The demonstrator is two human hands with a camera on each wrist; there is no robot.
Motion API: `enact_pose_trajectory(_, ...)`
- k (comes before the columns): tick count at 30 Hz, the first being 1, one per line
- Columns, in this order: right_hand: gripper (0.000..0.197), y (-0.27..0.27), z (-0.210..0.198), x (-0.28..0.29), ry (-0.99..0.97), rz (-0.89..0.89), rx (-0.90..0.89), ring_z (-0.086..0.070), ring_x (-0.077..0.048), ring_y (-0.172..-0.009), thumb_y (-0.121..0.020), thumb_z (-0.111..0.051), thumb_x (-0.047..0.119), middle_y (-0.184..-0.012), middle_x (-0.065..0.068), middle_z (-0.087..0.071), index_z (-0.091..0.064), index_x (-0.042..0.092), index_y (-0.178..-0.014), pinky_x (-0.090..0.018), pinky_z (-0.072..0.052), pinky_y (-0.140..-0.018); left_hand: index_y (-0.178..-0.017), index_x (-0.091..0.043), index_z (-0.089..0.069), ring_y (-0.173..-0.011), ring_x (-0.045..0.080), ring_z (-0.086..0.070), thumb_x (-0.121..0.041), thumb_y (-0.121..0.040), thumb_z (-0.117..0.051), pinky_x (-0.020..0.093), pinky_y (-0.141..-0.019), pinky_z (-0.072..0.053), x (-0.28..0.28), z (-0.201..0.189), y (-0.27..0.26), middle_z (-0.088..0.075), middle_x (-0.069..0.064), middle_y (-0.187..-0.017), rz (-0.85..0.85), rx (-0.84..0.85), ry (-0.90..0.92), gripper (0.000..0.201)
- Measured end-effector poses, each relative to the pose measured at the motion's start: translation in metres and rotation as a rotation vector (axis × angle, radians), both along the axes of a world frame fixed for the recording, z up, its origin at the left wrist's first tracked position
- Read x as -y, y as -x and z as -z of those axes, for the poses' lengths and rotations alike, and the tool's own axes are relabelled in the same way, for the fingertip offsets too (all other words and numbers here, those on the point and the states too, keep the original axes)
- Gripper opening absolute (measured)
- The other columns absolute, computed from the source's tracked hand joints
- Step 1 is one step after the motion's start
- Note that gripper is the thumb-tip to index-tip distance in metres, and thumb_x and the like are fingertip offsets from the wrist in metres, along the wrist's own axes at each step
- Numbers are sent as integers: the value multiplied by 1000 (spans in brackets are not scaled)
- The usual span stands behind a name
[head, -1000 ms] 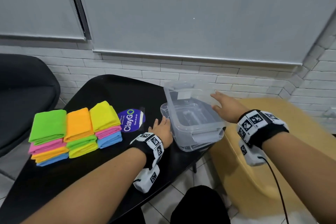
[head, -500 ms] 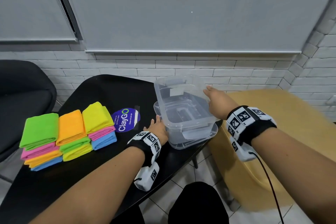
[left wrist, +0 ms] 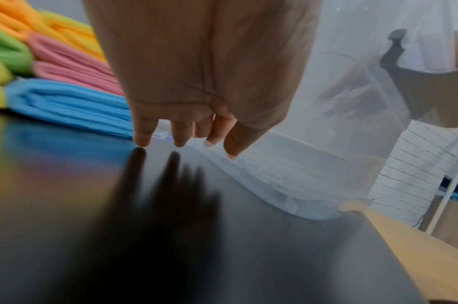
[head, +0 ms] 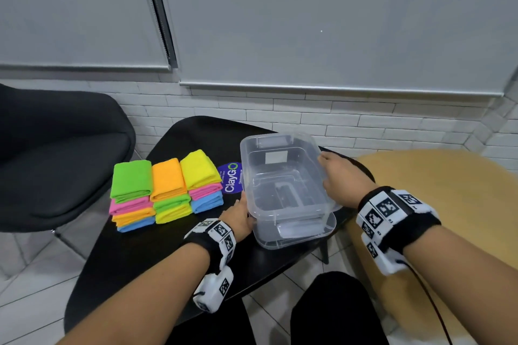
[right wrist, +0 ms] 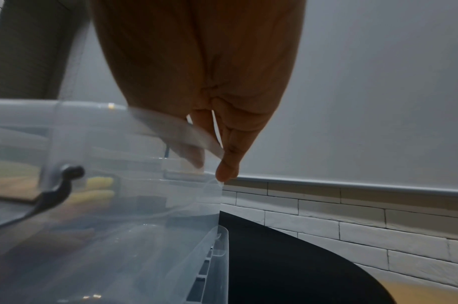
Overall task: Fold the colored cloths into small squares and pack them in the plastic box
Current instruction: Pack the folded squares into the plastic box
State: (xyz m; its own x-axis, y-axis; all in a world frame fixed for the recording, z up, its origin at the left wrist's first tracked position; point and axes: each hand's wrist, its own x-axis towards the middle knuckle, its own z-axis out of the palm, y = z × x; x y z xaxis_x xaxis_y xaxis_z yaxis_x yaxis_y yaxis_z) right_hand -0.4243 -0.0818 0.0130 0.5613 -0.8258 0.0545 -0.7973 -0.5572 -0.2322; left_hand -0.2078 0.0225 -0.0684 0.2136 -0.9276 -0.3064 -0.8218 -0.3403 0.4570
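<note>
The clear plastic box (head: 283,185) stands empty on its lid (head: 322,228) at the right end of the black table (head: 140,260). My right hand (head: 336,173) pinches the box's right rim (right wrist: 170,127), thumb inside the wall and fingers outside. My left hand (head: 238,214) rests against the box's left side with straight fingers (left wrist: 144,133); their tips touch the table, and the thumb lies by the lid's edge (left wrist: 287,191). Three stacks of folded colored cloths (head: 165,190) stand left of the box, topped green, orange and yellow.
A purple ClayGo sticker (head: 231,178) lies on the table between the stacks and the box. A black chair (head: 56,162) stands on the left, and a round yellow seat (head: 448,190) stands close on the right. A white brick wall runs behind.
My right hand has gone from reaching over the box with spread fingers to pinching its right rim. The box has slid left and now covers the sticker's right edge. My left hand stayed beside it.
</note>
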Motion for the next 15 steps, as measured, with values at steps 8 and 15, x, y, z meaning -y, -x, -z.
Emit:
enact_pose_trajectory(8, 49, -6, -3, -35, -10, -38, -55, -36, -26, -137, -92, -45, 5, -156, -8, -26, -41, 7, -141, -35, -35, -110, -152, -14, -15, -126, 25, -50, -23, -96, -48, 32, -106, -38, -42, 13, -20, -44, 10, -146, -4, -56, -18, 66)
enact_pose_trajectory(15, 57, -2, -2, -48, -20, 20, -29, -30, -20, -141, -93, -46, 6, -158, -2, -21, -32, 10, -148, -34, -30, -114, -154, -20, -6, -143, 25, -26, -22, -97, -48, 46, -116, -24, -50, 18, -14, -7, 5, -161, 82, -47, -7, 71)
